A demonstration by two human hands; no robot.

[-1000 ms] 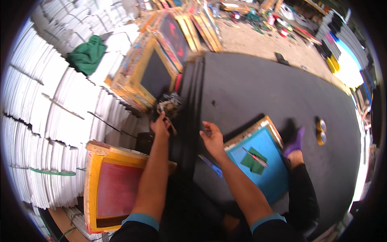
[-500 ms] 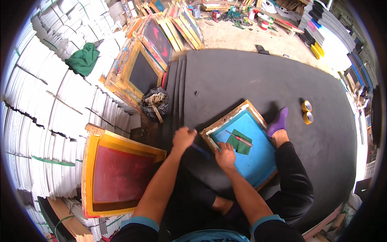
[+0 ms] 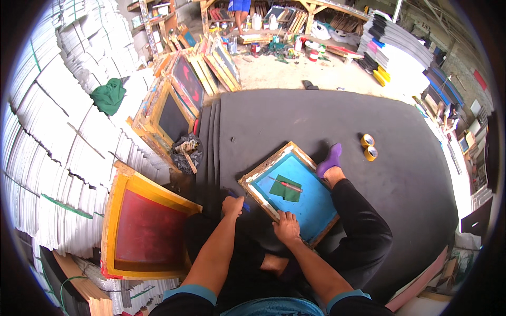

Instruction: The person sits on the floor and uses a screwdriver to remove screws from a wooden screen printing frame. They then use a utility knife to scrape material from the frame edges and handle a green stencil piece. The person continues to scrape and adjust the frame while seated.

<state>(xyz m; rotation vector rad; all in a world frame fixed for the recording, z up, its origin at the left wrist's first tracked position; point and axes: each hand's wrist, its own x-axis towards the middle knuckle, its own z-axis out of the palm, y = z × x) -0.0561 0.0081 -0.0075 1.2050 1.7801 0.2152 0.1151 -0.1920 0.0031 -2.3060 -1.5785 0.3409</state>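
— Where's the blue screen frame?
— Flat on the dark mat, just right of centre, turned diagonally; long axis from near right to far left.
— And from the fingers?
— Right hand resting on the near edge, fingers spread flat on the wood rim, not clenched round anything. Frame stretching away to the far right of that hand. Left hand just left of the frame's near-left corner, apart from it, curled round a small blue tool; hard to tell what kind.
— Nearer hand, then?
— The right, already touching.
— On the mesh?
— One green patch, one thin reddish stick across it.
— Counts elsewhere?
— Two yellow tape rolls far right, side by side. One red-mesh yellow frame near left. One purple sock beside the blue frame's right edge. Several more frames leaning far left; no exact count possible.
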